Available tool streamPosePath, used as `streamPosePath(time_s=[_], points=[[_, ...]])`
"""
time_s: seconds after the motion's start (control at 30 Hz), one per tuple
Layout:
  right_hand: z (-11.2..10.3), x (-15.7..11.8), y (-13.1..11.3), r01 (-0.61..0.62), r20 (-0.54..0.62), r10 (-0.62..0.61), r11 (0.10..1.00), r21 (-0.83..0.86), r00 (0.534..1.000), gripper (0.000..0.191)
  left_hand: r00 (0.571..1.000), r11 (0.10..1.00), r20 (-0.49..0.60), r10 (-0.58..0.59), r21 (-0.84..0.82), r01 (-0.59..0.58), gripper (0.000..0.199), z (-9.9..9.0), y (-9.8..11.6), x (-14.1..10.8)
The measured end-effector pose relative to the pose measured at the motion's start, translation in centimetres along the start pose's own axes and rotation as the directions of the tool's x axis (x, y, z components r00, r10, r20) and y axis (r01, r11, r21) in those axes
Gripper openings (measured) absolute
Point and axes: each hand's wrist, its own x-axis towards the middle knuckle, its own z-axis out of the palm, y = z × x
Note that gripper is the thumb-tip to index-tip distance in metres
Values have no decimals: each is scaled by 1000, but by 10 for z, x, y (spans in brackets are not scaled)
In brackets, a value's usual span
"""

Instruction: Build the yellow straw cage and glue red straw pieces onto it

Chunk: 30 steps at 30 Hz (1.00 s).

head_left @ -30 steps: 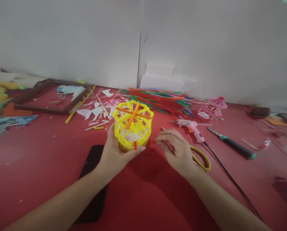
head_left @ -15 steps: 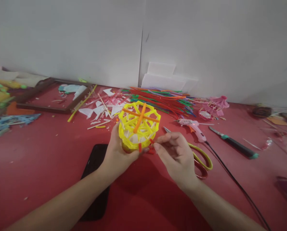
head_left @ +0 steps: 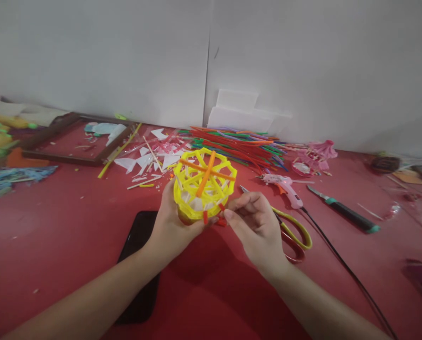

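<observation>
My left hand (head_left: 171,218) is closed around the side of a yellow pipe-cleaner wheel (head_left: 188,211), lifted over the table and tilted toward me. Two orange strips (head_left: 206,177) cross on its face, and white pieces show between the yellow spokes. At its near rim a short red pipe-cleaner piece (head_left: 206,217) sticks out beside my left thumb. Thumb and fingers of my right hand (head_left: 257,226) pinch a second red pipe-cleaner piece (head_left: 221,207) against the rim's lower right. More red shows below it, partly hidden by the fingers.
Scissors (head_left: 305,236) lie under my right hand, with a pink glue gun (head_left: 283,185) and a cutter knife (head_left: 350,215) farther right. A black phone (head_left: 136,283) is under my left forearm. Behind are a pipe-cleaner pile (head_left: 232,146), white scraps (head_left: 145,160) and a brown frame (head_left: 64,158).
My right hand has shifted very slightly left and up, still pinching the red piece at the rim. The wheel and my left hand have barely moved.
</observation>
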Motion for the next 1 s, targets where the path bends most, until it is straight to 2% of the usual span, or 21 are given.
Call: streamPosePath(time_s=[0.3, 0.73, 1.0], points=[[2, 1, 0, -25, -9, 25, 999, -29, 1000, 20, 1000, 999, -16, 10, 53, -9, 85, -2, -6, -1], [4, -2, 2, 38, -32, -38, 999, 6, 999, 18, 1000, 999, -1, -25, -21, 24, 86, -2, -8, -2], [4, -2, 2, 42, -34, -42, 999, -1, 999, 17, 1000, 998, 11, -5, -58, 6, 77, 0, -2, 0]])
